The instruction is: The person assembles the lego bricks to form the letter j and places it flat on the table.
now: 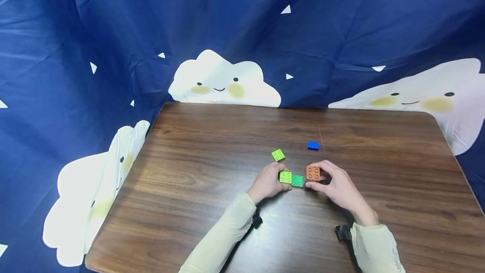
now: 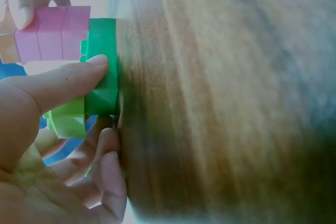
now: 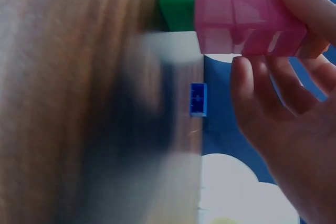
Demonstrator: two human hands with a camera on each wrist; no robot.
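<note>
My left hand (image 1: 266, 182) holds a long green building brick (image 2: 101, 85) on the table, its thumb pressed along the brick's side. A lime brick (image 1: 286, 177) sits on that brick's left end. In my right hand (image 1: 339, 185) is a stack of several pink bricks (image 3: 244, 19) with an orange brick (image 1: 313, 173) on top, gripped between thumb and fingers near the top. The stack's lower end is at the green brick's right end, by its bare studs (image 2: 83, 50). Whether the two are joined I cannot tell.
A loose lime brick (image 1: 278, 155) lies just beyond my left hand. Farther back is a blue brick (image 1: 313, 145), on its side with its hollow underside showing in the right wrist view. The brown wooden table (image 1: 182, 172) meets a blue cloud-print curtain (image 1: 303, 45) behind.
</note>
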